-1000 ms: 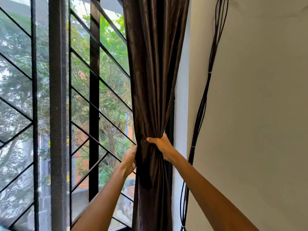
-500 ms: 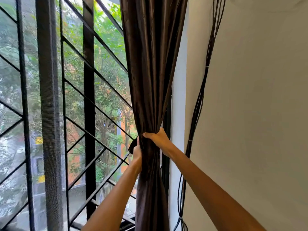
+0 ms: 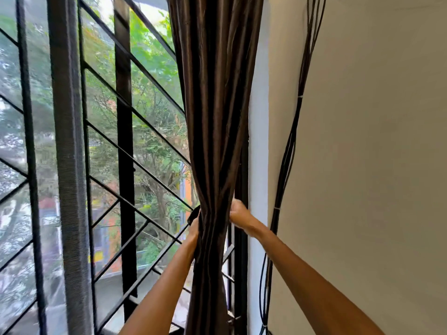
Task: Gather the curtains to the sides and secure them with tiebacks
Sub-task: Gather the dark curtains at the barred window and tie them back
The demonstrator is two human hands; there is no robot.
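Up close, the dark brown curtain (image 3: pixel 215 117) hangs gathered into a narrow bunch at the right edge of the window, just beside the white window reveal (image 3: pixel 258 141). Both hands meet at its pinched waist. The left hand (image 3: pixel 194 228) sits on the curtain's left side, mostly hidden behind the folds, and a dark strip that looks like the tieback (image 3: pixel 193 215) shows just above it; whether its fingers are clenched on that strip or on the cloth I cannot tell. The right hand (image 3: pixel 238 215) grips the bunch from the right, fingers curled into the fabric. Below the hands the curtain falls straight down. Black window bars (image 3: pixel 125 165) run upright and slantwise to the left, with green trees beyond. A bundle of black cables (image 3: pixel 290 146) runs down the cream wall (image 3: pixel 375 165) on the right.
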